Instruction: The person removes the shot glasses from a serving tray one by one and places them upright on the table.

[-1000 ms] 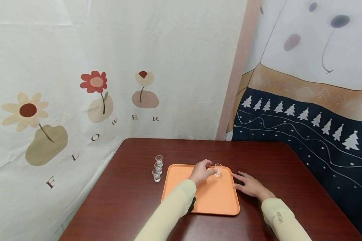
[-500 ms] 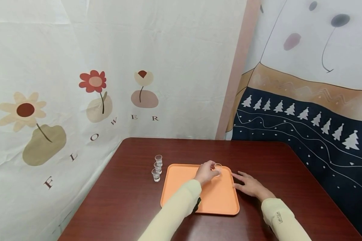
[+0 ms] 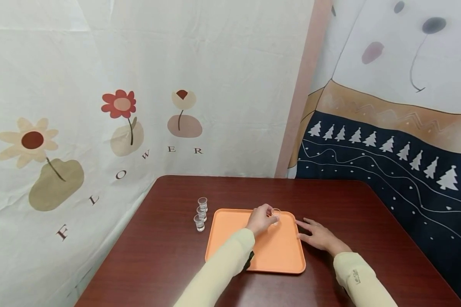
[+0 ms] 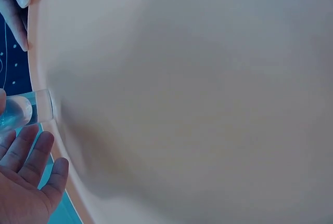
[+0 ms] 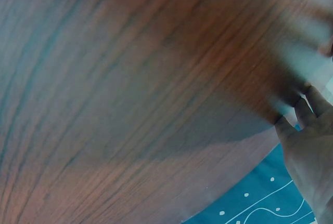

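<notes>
A small clear shot glass [image 3: 276, 217] stands upright in the far right corner of the orange tray [image 3: 278, 253]. My left hand [image 3: 259, 220] pinches this glass from its left side. In the left wrist view, the glass [image 4: 42, 105] lies between a sliver of thumb at the frame's edge and the fingers [image 4: 35, 164]; its base is at the tray's surface. My right hand [image 3: 321, 237] is at the tray's right edge, fingers extended and fingertips touching the rim. Those fingers also show at the top left of the left wrist view.
Three more shot glasses [image 3: 199, 223] stand in a row on the dark red-brown table [image 3: 169, 256], left of the tray. Behind the table hang a pale flower-print cloth [image 3: 234, 85] and a dark cloth with white trees [image 3: 369, 157].
My left hand has moved right onto the shot glass and its fingers have closed on it. The glass has shifted slightly left. My right hand has stayed at the tray's edge.
</notes>
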{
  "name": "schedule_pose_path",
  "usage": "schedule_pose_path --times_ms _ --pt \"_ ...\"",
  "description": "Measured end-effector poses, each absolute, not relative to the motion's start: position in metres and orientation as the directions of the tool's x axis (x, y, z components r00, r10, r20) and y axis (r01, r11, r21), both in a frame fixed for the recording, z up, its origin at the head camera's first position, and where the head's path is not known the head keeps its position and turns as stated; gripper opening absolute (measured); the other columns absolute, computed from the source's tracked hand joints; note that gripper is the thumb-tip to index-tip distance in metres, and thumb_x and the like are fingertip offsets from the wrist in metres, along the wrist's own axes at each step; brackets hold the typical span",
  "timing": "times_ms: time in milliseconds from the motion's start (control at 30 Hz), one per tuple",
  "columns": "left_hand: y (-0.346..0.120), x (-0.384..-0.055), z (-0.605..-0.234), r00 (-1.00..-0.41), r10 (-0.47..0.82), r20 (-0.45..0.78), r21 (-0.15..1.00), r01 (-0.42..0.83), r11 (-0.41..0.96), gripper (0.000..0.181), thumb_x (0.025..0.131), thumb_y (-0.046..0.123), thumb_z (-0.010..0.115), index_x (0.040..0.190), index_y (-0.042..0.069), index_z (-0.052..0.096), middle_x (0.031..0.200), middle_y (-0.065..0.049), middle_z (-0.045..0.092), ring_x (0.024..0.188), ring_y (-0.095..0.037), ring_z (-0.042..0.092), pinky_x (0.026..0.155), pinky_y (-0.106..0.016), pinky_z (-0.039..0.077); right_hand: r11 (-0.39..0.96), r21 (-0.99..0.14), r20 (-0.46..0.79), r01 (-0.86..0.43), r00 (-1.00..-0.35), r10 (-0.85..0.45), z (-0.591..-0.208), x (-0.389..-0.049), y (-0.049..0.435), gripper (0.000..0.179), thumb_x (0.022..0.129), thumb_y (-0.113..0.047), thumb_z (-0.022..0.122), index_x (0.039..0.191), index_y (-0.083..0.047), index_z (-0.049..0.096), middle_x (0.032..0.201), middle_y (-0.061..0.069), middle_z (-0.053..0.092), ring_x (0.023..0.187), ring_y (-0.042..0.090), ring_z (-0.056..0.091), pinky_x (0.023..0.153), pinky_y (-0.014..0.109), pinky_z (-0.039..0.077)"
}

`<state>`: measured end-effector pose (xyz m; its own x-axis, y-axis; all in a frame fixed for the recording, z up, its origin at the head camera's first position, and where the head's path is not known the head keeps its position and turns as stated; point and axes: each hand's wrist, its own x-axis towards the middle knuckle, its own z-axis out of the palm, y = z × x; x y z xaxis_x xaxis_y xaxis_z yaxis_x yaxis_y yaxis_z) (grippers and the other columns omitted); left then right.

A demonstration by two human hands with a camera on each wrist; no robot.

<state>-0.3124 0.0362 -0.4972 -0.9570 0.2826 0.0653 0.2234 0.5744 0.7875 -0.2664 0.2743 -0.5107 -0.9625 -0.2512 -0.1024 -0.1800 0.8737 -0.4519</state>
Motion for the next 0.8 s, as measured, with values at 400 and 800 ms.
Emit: schedule_pose_path --times_ms 400,800 --pt "0.007 -0.313 -0.489 -0.948 0.305 0.087 0.794 0.251 0.554 0.026 0.091 0.030 0.074 0.106 0.012 0.063 0.095 0.004 0.061 0.088 -0.014 0.056 0.074 -0.032 0.048 0.878 -0.451 -0.121 -0.162 -0.963 -0.239 -0.508 -0.265 0.273 0.064 0.095 -0.046 0.062 0.148 -0.012 0.048 0.150 0.030 0.036 0.134 0.054 0.033 0.101 0.071 0.030" --pt "-0.035 -0.312 -0.483 -0.953 0.279 0.120 0.833 0.250 0.494 0.023 0.092 0.027 0.073 0.104 0.011 0.062 0.096 0.001 0.062 0.088 -0.015 0.057 0.077 -0.035 0.048 0.872 -0.454 -0.118 -0.186 -0.957 -0.265 -0.512 -0.267 0.276 0.067 0.096 -0.048 0.061 0.149 -0.012 0.046 0.150 0.031 0.034 0.135 0.055 0.031 0.101 0.072 0.029"
